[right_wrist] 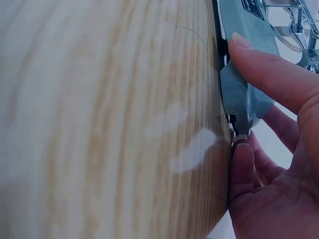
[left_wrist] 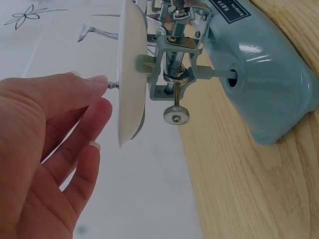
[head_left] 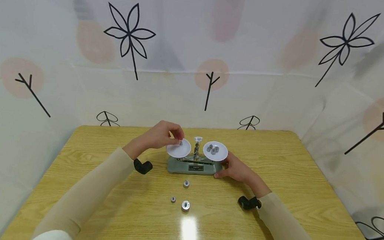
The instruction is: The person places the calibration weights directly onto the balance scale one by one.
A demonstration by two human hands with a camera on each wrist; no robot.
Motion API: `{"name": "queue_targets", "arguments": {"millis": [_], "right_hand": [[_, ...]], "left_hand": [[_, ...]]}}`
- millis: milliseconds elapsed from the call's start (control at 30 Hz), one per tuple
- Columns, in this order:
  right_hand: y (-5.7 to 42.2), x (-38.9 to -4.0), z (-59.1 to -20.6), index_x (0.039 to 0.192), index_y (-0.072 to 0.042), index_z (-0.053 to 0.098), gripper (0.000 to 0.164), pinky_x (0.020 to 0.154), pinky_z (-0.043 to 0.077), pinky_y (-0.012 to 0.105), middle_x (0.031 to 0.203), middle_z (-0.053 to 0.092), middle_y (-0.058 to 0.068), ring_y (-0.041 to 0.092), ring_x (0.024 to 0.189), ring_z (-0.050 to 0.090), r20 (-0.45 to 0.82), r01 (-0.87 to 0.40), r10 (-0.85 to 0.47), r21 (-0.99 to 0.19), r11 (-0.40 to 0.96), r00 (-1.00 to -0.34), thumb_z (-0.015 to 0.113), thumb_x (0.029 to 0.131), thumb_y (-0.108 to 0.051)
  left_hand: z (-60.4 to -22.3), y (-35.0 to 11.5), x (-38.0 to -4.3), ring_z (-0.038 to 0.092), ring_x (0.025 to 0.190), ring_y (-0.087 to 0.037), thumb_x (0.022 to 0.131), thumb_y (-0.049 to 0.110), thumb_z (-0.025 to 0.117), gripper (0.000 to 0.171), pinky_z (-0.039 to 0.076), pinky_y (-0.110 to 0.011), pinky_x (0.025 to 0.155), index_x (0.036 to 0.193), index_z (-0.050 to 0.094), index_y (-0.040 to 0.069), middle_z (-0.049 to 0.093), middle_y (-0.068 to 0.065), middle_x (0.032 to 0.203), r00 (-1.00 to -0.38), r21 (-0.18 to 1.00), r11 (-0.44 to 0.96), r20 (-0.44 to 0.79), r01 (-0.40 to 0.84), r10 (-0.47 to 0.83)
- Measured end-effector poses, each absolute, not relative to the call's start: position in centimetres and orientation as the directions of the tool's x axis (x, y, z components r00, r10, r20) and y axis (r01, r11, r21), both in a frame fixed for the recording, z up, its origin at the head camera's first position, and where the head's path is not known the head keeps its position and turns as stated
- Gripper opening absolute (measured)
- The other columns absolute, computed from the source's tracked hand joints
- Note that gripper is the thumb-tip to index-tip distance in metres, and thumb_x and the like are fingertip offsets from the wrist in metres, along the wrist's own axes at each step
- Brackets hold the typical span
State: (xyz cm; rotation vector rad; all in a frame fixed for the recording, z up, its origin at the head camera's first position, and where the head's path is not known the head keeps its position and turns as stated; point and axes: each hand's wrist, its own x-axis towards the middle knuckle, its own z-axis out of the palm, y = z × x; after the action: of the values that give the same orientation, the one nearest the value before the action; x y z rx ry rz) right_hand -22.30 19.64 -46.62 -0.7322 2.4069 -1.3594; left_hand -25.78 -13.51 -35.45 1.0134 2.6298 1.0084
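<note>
A grey-green balance scale (head_left: 193, 167) stands mid-table with two white pans. My left hand (head_left: 179, 137) hovers over the left pan (head_left: 176, 150) and pinches a small metal weight (head_left: 180, 143) by its knob. In the left wrist view, the fingertips (left_wrist: 99, 82) hold the weight (left_wrist: 114, 85) right at the left pan (left_wrist: 130, 74). The right pan (head_left: 221, 154) carries several weights (head_left: 212, 149). My right hand (head_left: 220, 171) grips the right end of the scale's base. In the right wrist view, thumb and finger of my right hand (right_wrist: 239, 94) clamp the base (right_wrist: 246, 22).
Three loose metal weights lie on the wooden table (head_left: 275, 170) in front of the scale: a medium one (head_left: 186, 183), a small one (head_left: 173, 199) and a larger one (head_left: 185, 205). A patterned white backdrop closes in the back and sides.
</note>
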Motion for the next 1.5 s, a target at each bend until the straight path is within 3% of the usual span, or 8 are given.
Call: {"name": "queue_targets", "arguments": {"millis": [367,967,1333,1500], "right_hand": [[19.7,-22.3,-46.8,0.150,-0.008,0.033,0.091,0.099,0.044,0.054,0.141,0.047,0.014,0.031,0.119,0.051,-0.001,-0.287,-0.551,-0.852,0.437,-0.835,0.087,0.077,-0.011],[19.8,-22.3,-46.8,0.150,-0.006,0.033,0.090,0.098,0.045,0.054,0.139,0.048,0.016,0.032,0.118,0.052,0.016,-0.303,-0.555,-0.851,0.430,-0.832,0.087,0.078,-0.012],[19.1,-21.4,-45.6,0.149,0.002,0.030,0.088,0.098,0.043,0.060,0.139,0.046,0.023,0.038,0.117,0.051,0.010,-0.291,-0.540,-0.850,0.439,-0.842,0.082,0.079,0.003],[19.2,-21.4,-45.7,0.149,0.002,0.031,0.088,0.096,0.044,0.058,0.138,0.047,0.023,0.036,0.115,0.051,0.017,-0.298,-0.541,-0.848,0.437,-0.841,0.082,0.078,0.003]], "left_hand": [[-35.7,-15.0,-24.8,0.062,0.088,-0.012,0.091,0.010,0.074,0.015,0.051,-0.036,0.076,0.105,0.070,0.010,0.068,0.006,0.094,-0.742,0.630,0.506,0.172,0.588,0.648],[-36.3,-17.6,-21.7,0.062,0.086,-0.011,0.091,0.014,0.075,0.010,0.050,-0.036,0.072,0.100,0.072,0.016,0.067,0.010,0.093,-0.773,0.658,0.489,0.232,0.572,0.591],[-37.5,-18.8,-19.0,0.062,0.087,-0.008,0.092,0.017,0.074,0.011,0.050,-0.034,0.074,0.100,0.071,0.023,0.067,0.014,0.092,-0.781,0.668,0.498,0.206,0.553,0.590],[-38.2,-18.9,-17.8,0.062,0.087,-0.009,0.091,0.014,0.074,0.010,0.052,-0.037,0.074,0.100,0.071,0.018,0.068,0.012,0.092,-0.771,0.674,0.483,0.209,0.559,0.602]]}}
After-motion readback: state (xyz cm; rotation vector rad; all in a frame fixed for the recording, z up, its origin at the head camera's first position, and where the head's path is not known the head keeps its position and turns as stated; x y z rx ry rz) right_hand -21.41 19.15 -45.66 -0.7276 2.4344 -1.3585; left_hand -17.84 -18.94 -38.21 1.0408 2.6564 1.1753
